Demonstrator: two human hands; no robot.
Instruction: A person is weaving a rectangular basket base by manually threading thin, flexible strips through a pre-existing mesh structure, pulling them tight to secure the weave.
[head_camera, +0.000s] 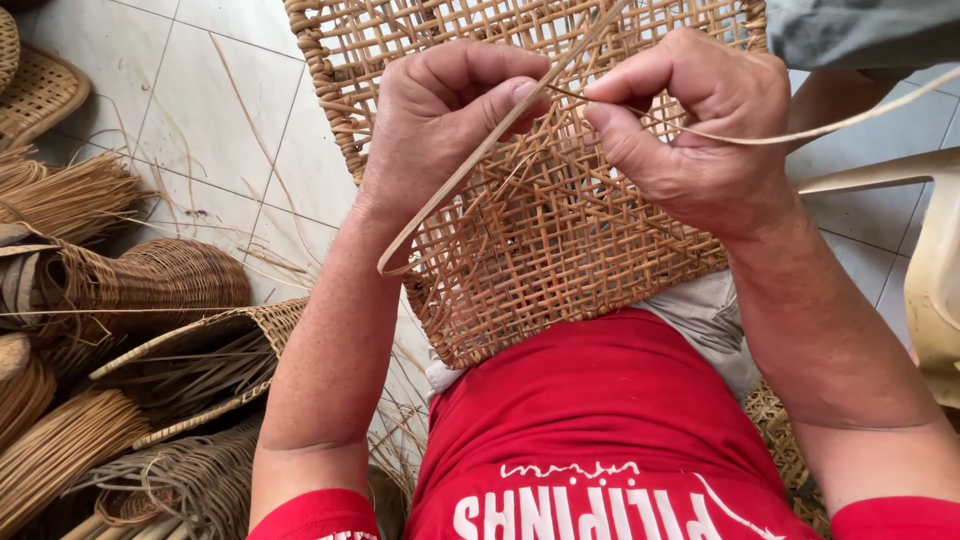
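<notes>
At the centre of the frame we see a woven rattan panel resting on the person's lap, its open lattice filling the upper middle. The left hand is curled tight, thumb pinching a flat rattan strip that runs diagonally down to lower left. The right hand is clenched too, thumb and forefinger gripping a thinner strand trailing off to the right edge. Woven baskets pile at lower left on the tiled floor.

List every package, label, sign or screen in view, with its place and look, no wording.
No packages, signs or screens.
Printed lettering: a white band across the chest of the person's red shirt, bottom centre, seen upside down, below the woven cane panel.
</notes>
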